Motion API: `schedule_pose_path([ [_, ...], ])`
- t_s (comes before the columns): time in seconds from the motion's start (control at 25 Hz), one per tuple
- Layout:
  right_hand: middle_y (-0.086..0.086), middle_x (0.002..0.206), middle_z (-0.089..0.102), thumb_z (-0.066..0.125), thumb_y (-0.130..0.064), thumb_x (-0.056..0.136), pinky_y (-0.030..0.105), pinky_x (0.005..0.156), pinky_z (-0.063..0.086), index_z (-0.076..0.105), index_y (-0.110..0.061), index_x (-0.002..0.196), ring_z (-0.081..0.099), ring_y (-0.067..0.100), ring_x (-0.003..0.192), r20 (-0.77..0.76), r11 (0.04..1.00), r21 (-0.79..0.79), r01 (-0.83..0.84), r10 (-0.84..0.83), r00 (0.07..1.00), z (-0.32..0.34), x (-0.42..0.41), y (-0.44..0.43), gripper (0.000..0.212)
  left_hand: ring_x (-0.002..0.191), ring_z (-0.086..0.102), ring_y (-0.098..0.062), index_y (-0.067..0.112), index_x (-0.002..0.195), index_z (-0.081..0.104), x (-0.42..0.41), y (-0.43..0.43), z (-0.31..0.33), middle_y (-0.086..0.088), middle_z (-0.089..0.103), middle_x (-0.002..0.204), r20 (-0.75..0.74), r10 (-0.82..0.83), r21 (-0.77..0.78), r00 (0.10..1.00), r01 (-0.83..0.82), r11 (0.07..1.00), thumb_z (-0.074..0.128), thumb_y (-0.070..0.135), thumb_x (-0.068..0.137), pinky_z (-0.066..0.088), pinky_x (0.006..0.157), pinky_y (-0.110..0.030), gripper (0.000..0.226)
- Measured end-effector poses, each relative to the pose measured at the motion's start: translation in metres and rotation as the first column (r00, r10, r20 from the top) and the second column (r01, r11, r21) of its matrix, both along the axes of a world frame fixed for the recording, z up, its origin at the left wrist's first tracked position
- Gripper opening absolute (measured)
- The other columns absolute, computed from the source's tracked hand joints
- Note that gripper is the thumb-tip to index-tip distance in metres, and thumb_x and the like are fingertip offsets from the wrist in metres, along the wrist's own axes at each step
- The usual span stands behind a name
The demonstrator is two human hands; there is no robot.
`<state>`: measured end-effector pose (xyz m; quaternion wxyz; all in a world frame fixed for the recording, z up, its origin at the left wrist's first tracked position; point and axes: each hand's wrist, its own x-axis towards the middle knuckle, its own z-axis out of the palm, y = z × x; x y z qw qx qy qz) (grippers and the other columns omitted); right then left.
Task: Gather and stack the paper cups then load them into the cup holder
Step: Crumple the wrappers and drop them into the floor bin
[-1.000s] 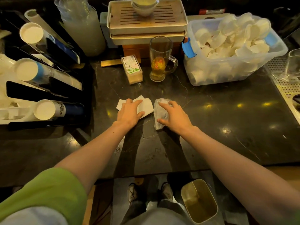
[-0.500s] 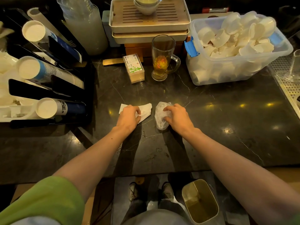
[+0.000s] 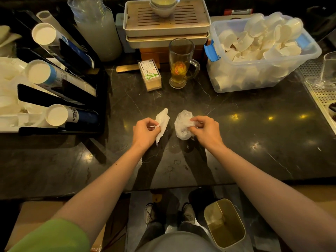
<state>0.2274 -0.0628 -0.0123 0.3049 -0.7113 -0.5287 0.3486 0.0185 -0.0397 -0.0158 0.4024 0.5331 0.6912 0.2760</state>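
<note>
Glass jug [image 3: 329,70] cut by right edge; box [image 3: 149,75] label unreadable.

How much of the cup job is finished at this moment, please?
Done: cup holder already carries three stacks. In hand: left hand pinches a paper napkin, right hand a crumpled plastic wrap, no cups. Left: loose paper cups fill the bin.

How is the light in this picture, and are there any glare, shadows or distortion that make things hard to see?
Head view: dim, warm light; small bright glare spots on the dark counter; arm shadows fall on it below the left hand and right hand. The wide lens bends the edges, so the cup holder leans outward. The white cups in the plastic bin look overexposed.
</note>
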Motion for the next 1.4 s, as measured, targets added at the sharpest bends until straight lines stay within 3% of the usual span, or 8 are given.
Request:
schedule_pose_path([
  [0.24,-0.003,0.103,0.068,0.073,-0.02,0.086,0.022,0.079,0.053,0.07,-0.018,0.102,0.063,0.009,0.097,-0.228,0.994,-0.005,0.113,-0.111,0.967,0.016,0.012,-0.034,0.016,0.102,0.065,-0.015,0.042,0.096,0.068,0.019,-0.038,0.016,0.0,0.068,0.109,0.263,0.061,-0.035,0.963,-0.053,0.998,0.072,0.01,0.084,0.057,0.088,-0.038,0.034],
  [0.44,-0.002,0.097,0.068,0.07,-0.017,0.089,0.031,0.081,0.059,0.065,-0.019,0.092,0.066,0.013,0.094,-0.302,0.984,0.003,0.178,-0.169,0.938,0.02,0.029,-0.079,0.006,0.103,0.066,-0.016,0.023,0.102,0.075,0.043,-0.073,0.026,-0.002,0.07,0.113,0.359,0.148,-0.099,0.922,-0.12,0.988,0.068,0.009,0.089,0.059,0.085,-0.036,0.02],
  [0.68,-0.003,0.118,0.068,0.065,-0.008,0.092,0.031,0.083,0.06,0.062,-0.038,0.11,0.066,0.01,0.105,-0.461,0.985,0.055,0.165,-0.122,0.879,0.025,0.053,-0.139,0.035,0.106,0.066,-0.017,0.016,0.115,0.069,0.077,-0.127,0.036,-0.002,0.067,0.12,0.479,0.188,-0.214,0.858,-0.094,0.972,0.062,0.014,0.094,0.058,0.079,-0.025,0.022],
  [0.8,-0.009,0.126,0.064,0.064,-0.009,0.093,0.027,0.093,0.055,0.069,-0.029,0.117,0.059,0.004,0.118,-0.446,0.97,0.107,0.218,-0.149,0.883,0.026,0.061,-0.169,0.032,0.117,0.062,-0.022,0.01,0.124,0.064,0.087,-0.154,0.039,-0.007,0.061,0.131,0.612,0.134,-0.253,0.779,0.033,0.967,0.061,0.009,0.093,0.056,0.09,-0.03,0.03],
  [0.92,-0.015,0.116,0.067,0.063,-0.011,0.094,0.018,0.09,0.053,0.071,-0.026,0.114,0.059,-0.006,0.11,-0.426,0.953,0.098,0.287,-0.22,0.877,0.031,0.064,-0.202,0.026,0.124,0.058,-0.021,0.016,0.131,0.059,0.091,-0.179,0.04,-0.004,0.058,0.137,0.591,-0.002,-0.213,0.807,0.159,0.964,0.067,0.009,0.089,0.049,0.103,-0.043,0.043],
  [1.08,-0.01,0.111,0.07,0.062,-0.019,0.095,0.028,0.092,0.055,0.07,-0.022,0.117,0.063,0.003,0.106,-0.366,0.918,0.076,0.389,-0.338,0.867,0.03,0.053,-0.247,0.024,0.119,0.061,-0.018,0.026,0.127,0.061,0.093,-0.21,0.042,0.002,0.061,0.133,0.562,-0.173,-0.135,0.809,0.296,0.945,0.069,0.017,0.088,0.051,0.101,-0.047,0.04],
  [1.24,-0.005,0.11,0.072,0.061,-0.026,0.095,0.039,0.095,0.055,0.07,-0.017,0.118,0.065,0.01,0.106,-0.344,0.861,0.07,0.504,-0.454,0.822,0.025,0.036,-0.297,0.027,0.111,0.066,-0.013,0.024,0.123,0.066,0.088,-0.244,0.03,0.004,0.067,0.124,0.566,-0.314,-0.061,0.762,0.418,0.906,0.068,0.019,0.09,0.055,0.095,-0.042,0.034],
  [1.4,-0.001,0.118,0.069,0.061,-0.021,0.095,0.032,0.097,0.053,0.066,-0.015,0.124,0.063,0.011,0.111,-0.294,0.814,0.022,0.58,-0.55,0.782,0.023,0.029,-0.346,0.03,0.114,0.063,-0.011,0.019,0.127,0.064,0.085,-0.276,0.015,0.003,0.067,0.125,0.537,-0.397,-0.063,0.744,0.504,0.861,0.068,0.021,0.09,0.054,0.094,-0.03,0.038],
])
